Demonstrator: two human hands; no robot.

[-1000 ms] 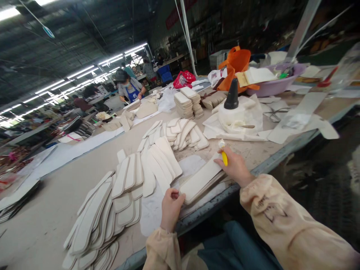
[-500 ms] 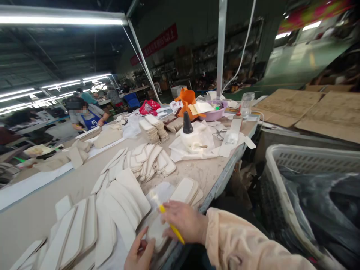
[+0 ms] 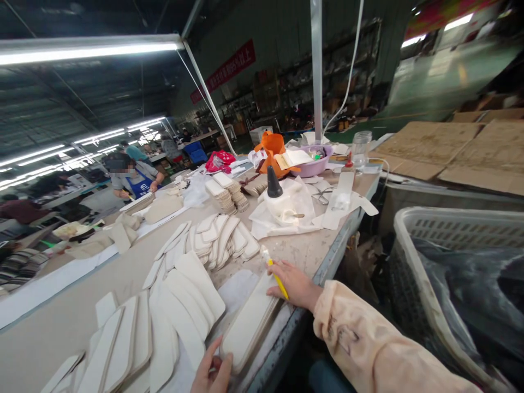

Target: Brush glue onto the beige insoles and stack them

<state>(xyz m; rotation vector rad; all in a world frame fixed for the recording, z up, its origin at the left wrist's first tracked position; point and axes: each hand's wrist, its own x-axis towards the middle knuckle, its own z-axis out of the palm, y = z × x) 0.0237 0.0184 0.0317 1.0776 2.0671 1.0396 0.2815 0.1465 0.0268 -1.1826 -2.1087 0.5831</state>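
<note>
Right grip [image 3: 293,285] on slim handle [image 3: 280,284]

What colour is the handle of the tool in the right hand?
The tool's handle is yellow, seen best in the head view, in the right hand.

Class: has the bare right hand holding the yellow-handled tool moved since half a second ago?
Yes, the right hand has moved forward, nearer the upright black cone.

Glaring tube light [image 3: 88,53], dark ceiling [image 3: 94,82], stretched edges
</note>
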